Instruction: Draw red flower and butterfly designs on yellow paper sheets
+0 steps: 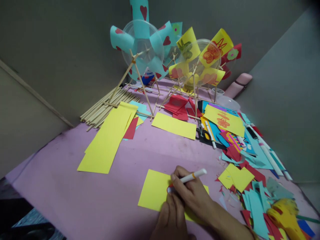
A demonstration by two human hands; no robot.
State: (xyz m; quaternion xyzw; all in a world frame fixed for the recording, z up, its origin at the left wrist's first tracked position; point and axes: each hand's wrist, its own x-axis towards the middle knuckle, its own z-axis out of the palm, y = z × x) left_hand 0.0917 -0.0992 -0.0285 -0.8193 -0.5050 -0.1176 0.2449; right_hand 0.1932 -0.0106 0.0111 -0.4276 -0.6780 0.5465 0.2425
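A yellow paper rectangle lies on the pink-covered table near its front edge. My right hand rests over it, closed in a writing grip around a white marker with an orange band. The marker's tip is hidden behind my fingers. Just left of it, my left hand presses down on the paper with fingers bent and held together. At those fingertips shows a small round, pale thing with a reddish edge, too covered to name. Both hands hide the paper's right half.
Yellow strips lie left, beside wooden sticks; another yellow strip is ahead. Stick-and-paper wheels stand behind. Right are scissors, markers, paper scraps and a yellow glue gun.
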